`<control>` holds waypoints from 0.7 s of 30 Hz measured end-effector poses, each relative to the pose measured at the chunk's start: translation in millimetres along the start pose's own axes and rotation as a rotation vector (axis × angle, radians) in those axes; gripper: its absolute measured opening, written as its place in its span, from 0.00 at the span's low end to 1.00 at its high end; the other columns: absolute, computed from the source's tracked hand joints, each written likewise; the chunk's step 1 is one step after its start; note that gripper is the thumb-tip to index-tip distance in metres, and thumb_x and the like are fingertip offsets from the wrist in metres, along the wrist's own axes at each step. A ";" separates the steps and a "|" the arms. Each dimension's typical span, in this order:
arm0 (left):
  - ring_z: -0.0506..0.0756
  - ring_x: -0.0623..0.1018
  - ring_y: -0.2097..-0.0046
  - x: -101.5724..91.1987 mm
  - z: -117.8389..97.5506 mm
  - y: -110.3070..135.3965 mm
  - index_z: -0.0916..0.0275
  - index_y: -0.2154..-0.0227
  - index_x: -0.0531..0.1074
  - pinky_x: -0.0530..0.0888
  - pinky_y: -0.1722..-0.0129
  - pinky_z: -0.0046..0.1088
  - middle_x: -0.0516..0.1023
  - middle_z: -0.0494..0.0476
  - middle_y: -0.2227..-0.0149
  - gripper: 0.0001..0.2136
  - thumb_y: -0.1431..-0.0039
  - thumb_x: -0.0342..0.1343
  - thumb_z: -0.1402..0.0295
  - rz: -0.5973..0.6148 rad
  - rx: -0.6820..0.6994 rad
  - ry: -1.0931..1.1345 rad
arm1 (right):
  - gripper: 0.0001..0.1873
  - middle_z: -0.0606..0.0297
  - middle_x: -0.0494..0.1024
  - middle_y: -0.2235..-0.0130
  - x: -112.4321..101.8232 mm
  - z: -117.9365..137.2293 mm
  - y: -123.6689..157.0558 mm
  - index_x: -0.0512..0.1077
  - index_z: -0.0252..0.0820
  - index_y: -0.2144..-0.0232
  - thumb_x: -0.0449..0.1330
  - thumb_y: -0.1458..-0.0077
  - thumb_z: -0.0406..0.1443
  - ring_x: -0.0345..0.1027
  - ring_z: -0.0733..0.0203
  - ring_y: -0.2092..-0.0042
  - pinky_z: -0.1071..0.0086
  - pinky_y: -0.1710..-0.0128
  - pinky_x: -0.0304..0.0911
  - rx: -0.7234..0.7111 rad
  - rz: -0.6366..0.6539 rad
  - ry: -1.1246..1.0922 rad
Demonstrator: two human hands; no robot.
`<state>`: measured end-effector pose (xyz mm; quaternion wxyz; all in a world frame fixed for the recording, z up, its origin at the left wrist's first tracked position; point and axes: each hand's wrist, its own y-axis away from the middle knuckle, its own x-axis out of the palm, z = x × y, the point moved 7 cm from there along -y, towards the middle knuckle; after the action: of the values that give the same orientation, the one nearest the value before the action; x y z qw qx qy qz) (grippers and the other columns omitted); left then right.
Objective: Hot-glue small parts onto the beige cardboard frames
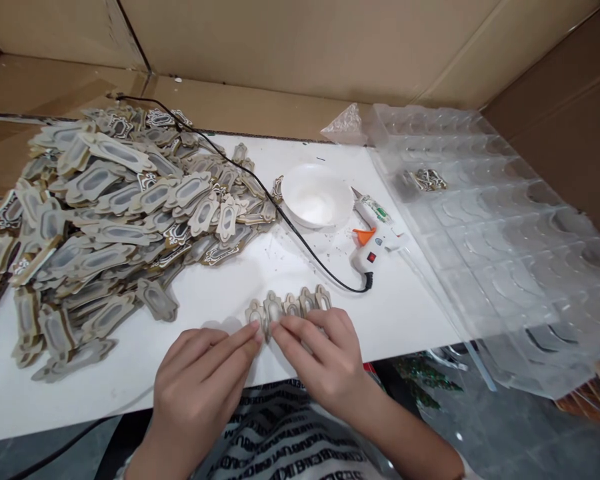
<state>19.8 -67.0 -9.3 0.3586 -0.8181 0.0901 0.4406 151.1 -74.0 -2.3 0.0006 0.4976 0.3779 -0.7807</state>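
Note:
A short row of beige ornate card pieces [290, 307] lies overlapped near the front edge of the white table [230, 293]. My left hand [200, 387] rests beside the row, its fingers together and fingertips pressing the leftmost piece. My right hand [325, 360] lies flat over the row's front part, fingers stretched and touching the pieces. Both hands meet at the second piece from the left. A large heap of the same pieces [105, 213] covers the table's left half.
A white bowl [316, 195] stands at the centre back. A white glue gun [375, 237] with an orange trigger lies beside it, its black cord [260, 187] running over the heap. Clear plastic trays [505, 227] lie at the right, one holding a few pieces [427, 179]. Cardboard walls surround.

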 end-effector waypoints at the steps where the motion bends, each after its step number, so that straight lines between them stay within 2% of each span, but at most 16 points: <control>1: 0.51 0.76 0.68 -0.3 0.7 -0.5 0.61 0.63 0.76 0.73 0.65 0.32 0.84 0.52 0.60 0.07 0.40 0.57 0.79 0.005 -0.005 -0.001 | 0.07 0.61 0.81 0.66 -0.1 -0.2 -0.4 0.78 0.34 0.63 0.59 0.39 0.28 0.64 0.60 0.65 0.64 0.67 0.57 0.003 0.012 -0.004; 7: 0.53 0.77 0.66 -3.9 5.5 2.4 0.58 0.57 0.76 0.75 0.62 0.34 0.83 0.53 0.57 0.11 0.41 0.57 0.76 0.022 -0.045 0.000 | 0.09 0.62 0.83 0.62 -0.2 -2.4 1.6 0.78 0.34 0.60 0.56 0.36 0.29 0.66 0.60 0.64 0.63 0.66 0.57 0.013 0.038 -0.057; 13: 0.55 0.77 0.61 -8.9 13.1 12.2 0.58 0.56 0.76 0.74 0.58 0.36 0.81 0.56 0.52 0.14 0.43 0.57 0.78 0.044 -0.113 0.033 | 0.08 0.63 0.84 0.61 -5.5 -9.8 10.2 0.76 0.34 0.59 0.58 0.39 0.26 0.66 0.59 0.63 0.63 0.66 0.56 0.072 -0.045 -0.043; 17: 0.55 0.74 0.63 -8.2 13.1 14.1 0.55 0.54 0.77 0.73 0.59 0.37 0.79 0.55 0.49 0.17 0.43 0.56 0.78 0.078 -0.098 -0.010 | 0.08 0.63 0.84 0.57 -4.0 -10.7 12.6 0.77 0.38 0.61 0.59 0.39 0.28 0.65 0.58 0.63 0.63 0.63 0.56 0.096 0.008 0.016; 21: 0.56 0.74 0.63 -5.1 9.6 13.3 0.55 0.56 0.77 0.72 0.60 0.39 0.79 0.56 0.48 0.15 0.42 0.55 0.77 0.095 -0.055 -0.058 | 0.10 0.63 0.82 0.55 -2.2 -9.8 13.3 0.78 0.41 0.61 0.58 0.40 0.27 0.64 0.57 0.60 0.63 0.62 0.56 0.105 0.042 0.068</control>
<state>4.2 -71.1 -15.5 0.3171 -0.8094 0.1062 0.4828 164.8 -78.6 -10.7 -0.0222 0.5310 0.3257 -0.7819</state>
